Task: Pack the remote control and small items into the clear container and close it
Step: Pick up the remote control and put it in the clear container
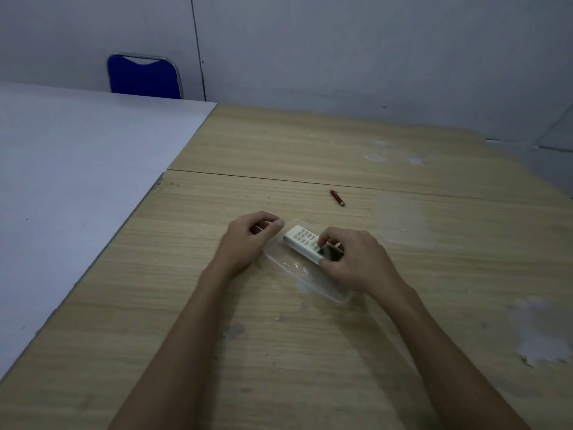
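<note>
While the right hand (353, 262) curls its fingers over the near, dark-screened end of the white remote control (302, 243), pinching it between thumb and fingertips, the remote lies slanted over the far end of the clear container (305, 274), its buttoned end pointing away from that grip and toward the other hand. Below and on the near side of the grip, the container's bare transparent floor stretches out on the wooden table (310, 352), partly hidden under the right palm. Across the container from the grip, the left hand (248, 237) is loosely curled with thumb and fingers drawn together at the container's far corner; something small and reddish shows between its fingers, though whether it is truly held cannot be told. Farther beyond the grip, well apart from both hands, a short red pencil (337, 198) lies on the table near the seam between the two boards.
</note>
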